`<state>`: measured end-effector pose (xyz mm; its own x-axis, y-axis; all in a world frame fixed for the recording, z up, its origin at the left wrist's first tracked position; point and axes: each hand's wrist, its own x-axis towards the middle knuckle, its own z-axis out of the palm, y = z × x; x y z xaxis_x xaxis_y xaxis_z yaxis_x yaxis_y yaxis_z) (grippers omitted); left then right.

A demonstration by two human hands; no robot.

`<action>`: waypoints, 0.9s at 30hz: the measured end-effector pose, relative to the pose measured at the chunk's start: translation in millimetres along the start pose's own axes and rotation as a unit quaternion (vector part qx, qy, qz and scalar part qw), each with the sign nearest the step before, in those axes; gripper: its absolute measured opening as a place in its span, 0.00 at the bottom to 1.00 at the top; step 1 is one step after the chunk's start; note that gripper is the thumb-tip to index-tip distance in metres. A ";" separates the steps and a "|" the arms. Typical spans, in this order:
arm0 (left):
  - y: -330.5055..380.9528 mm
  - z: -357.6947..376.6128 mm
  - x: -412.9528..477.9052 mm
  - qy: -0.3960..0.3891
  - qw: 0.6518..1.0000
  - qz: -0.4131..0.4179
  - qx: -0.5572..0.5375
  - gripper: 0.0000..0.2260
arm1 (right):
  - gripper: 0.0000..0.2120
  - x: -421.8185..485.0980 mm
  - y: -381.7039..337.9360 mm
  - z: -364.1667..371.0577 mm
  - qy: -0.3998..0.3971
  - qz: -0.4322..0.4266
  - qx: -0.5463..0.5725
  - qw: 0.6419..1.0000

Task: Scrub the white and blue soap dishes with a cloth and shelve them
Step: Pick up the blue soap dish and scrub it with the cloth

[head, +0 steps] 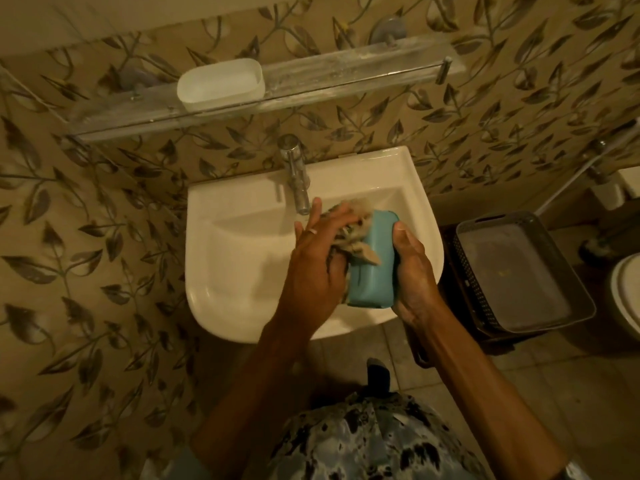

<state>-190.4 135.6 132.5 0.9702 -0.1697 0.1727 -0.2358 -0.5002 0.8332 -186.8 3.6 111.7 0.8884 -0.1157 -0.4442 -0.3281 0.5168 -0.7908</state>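
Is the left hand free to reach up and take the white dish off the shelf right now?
Probably not yet. The left hand is pressing the cloth against the blue soap dish. The white soap dish sits unobstructed on the glass shelf above.

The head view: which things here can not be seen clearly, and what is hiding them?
- Cloth: mostly covered by the left hand, and blurred.
- Blue soap dish: its inside faces away; the right hand covers its right edge.
- Tap spout: any water flow is too faint to tell.
- Toilet: cut off by the right edge.
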 end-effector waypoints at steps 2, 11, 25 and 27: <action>-7.2 -4.3 6.6 0.033 0.996 -0.069 -0.054 0.18 | 0.23 -1.5 -0.9 -0.2 0.003 -0.026 -0.014 1.000; -1.8 21.9 -38.1 0.173 0.966 -0.129 -0.140 0.18 | 0.18 8.6 -28.6 0.5 0.018 -0.124 -0.027 0.992; 3.7 11.6 -0.3 0.064 0.990 -0.059 -0.112 0.22 | 0.21 5.1 -5.7 -3.1 0.022 -0.096 -0.007 0.995; 1.8 10.6 -5.7 0.048 0.993 -0.048 -0.096 0.22 | 0.21 7.0 -7.1 -4.8 0.039 -0.082 0.018 0.996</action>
<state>-196.9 126.7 127.4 0.9906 -0.0433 0.1295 -0.1365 -0.3367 0.9317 -179.7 -4.9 112.2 0.9009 -0.2653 -0.3436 -0.1681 0.5164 -0.8397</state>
